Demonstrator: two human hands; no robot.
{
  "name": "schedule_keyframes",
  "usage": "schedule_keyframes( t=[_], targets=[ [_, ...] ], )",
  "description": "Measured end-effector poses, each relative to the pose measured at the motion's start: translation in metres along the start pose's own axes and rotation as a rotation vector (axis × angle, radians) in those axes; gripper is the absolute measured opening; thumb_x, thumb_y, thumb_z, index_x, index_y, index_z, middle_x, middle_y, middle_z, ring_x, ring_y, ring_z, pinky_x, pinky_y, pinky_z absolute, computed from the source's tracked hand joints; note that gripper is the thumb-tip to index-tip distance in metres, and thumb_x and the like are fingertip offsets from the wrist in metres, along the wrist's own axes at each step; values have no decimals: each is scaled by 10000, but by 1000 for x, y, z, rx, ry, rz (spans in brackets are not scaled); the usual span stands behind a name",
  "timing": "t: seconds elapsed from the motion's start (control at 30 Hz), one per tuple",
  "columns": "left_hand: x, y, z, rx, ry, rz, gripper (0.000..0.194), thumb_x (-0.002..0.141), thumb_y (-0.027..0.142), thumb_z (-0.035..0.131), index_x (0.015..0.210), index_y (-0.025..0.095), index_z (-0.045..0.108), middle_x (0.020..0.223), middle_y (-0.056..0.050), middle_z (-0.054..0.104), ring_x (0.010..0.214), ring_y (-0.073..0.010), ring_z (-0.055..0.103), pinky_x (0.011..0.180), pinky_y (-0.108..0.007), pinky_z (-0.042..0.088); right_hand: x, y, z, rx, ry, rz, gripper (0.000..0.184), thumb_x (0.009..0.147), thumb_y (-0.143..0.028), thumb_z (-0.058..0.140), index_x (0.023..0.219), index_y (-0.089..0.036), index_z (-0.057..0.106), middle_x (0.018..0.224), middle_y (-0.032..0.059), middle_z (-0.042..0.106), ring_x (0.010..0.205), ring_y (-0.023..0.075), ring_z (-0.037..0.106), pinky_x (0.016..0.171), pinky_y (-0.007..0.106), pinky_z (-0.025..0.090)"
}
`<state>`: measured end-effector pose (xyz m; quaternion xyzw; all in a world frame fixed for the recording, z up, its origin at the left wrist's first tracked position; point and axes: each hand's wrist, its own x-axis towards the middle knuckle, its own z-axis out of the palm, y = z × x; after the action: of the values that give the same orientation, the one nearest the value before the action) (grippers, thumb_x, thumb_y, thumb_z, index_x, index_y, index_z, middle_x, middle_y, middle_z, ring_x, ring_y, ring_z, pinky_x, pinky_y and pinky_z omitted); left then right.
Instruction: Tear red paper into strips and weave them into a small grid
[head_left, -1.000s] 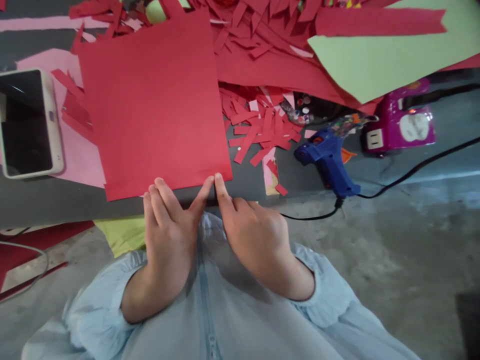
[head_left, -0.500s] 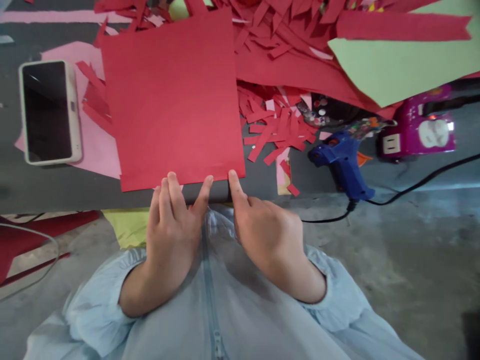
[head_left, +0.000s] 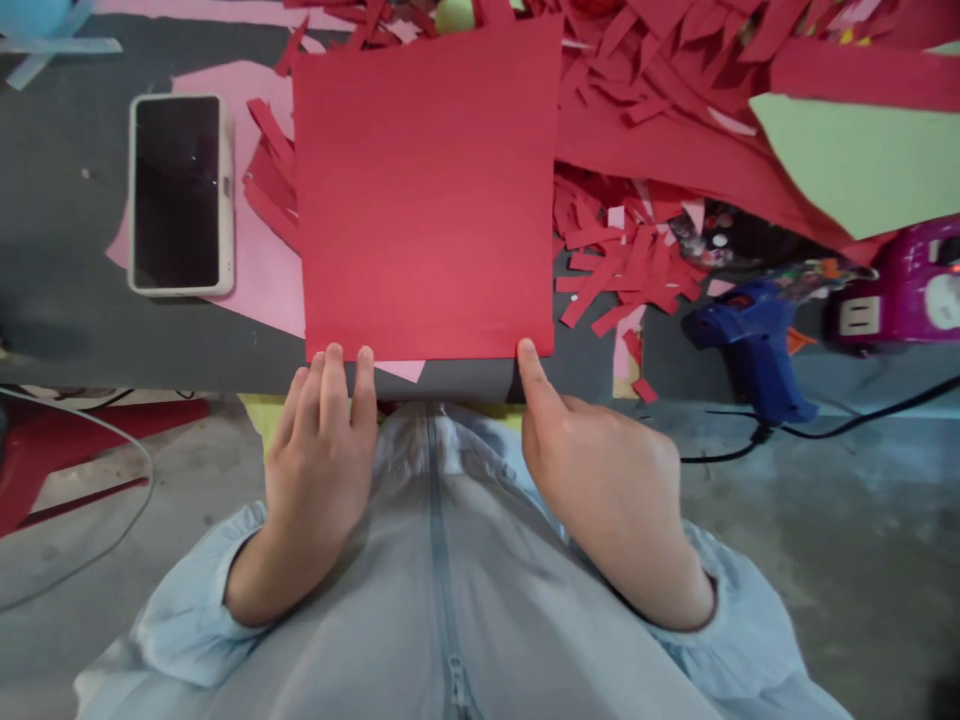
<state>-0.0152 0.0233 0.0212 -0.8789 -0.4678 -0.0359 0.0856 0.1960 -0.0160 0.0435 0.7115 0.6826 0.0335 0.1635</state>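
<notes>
Here | left hand (head_left: pixel 321 465), right hand (head_left: pixel 606 475) touching one red sheet (head_left: pixel 427 200) | one phone (head_left: pixel 178 192)

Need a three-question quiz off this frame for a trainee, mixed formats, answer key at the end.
1. Multiple choice: which thing lies partly on the pink paper?
A) green sheet
B) phone
C) purple outlet box

2. True or false: the right hand has its index finger extended to the near edge of the big red sheet.

3. Fill in: the blue glue gun lies nearer the person's ____ hand.

Key:
1. B.
2. True; the left hand also has fingers at that edge.
3. Right.
</notes>
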Motion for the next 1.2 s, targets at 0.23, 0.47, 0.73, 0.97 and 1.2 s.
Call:
schedule_keyframes(
  t=[0.23, 0.47, 0.73, 0.97, 1.2],
  targets=[
    [-8, -1, 13, -41, 78, -30, 526, 973, 146, 514, 1490, 53, 478, 1417, -245, 616, 1328, -325, 610, 1144, -458, 495, 3, -10, -5, 28, 39, -49, 572, 859, -94, 528, 1425, -105, 606, 504, -4, 586, 428, 114, 507, 450, 267, 151],
    [-7, 11, 18, -26, 150, -65, 434, 962, 157, 571, 1364, -7, 561, 1315, -251, 673, 1234, -333, 659, 1101, -450, 499, 18, -49, -26, 158, -117, -253, 709, 835, -54, 548, 1527, -199, 490, 556, -11, 652, 489, 128, 607, 450, 275, 163],
    [-7, 9, 8, -42, 96, -82, 388, 978, 144, 534, 1353, 55, 578, 1285, -167, 708, 1203, -253, 673, 1127, -388, 471, 28, -69, -37, 207, -236, -321, 651, 893, -66, 461, 1533, -184, 483, 642, 19, 717, 534, 137, 632, 444, 298, 181],
    [-17, 5, 12, -186, 190, -73, 363, 974, 197, 557, 1307, 63, 610, 1239, -149, 730, 1201, -248, 676, 1192, -406, 409, 26, -65, -31, 180, -210, -328, 738, 859, -99, 515, 1580, -210, 402, 644, 16, 710, 531, 131, 618, 461, 277, 172],
    [-14, -1, 18, -178, 177, -74, 466, 951, 171, 586, 1378, -8, 536, 1339, -218, 668, 1299, -293, 621, 1184, -415, 425, 24, -65, -29, 182, -160, -331, 737, 860, -84, 498, 1576, -237, 410, 622, 8, 695, 520, 130, 611, 465, 284, 160]
  ],
)
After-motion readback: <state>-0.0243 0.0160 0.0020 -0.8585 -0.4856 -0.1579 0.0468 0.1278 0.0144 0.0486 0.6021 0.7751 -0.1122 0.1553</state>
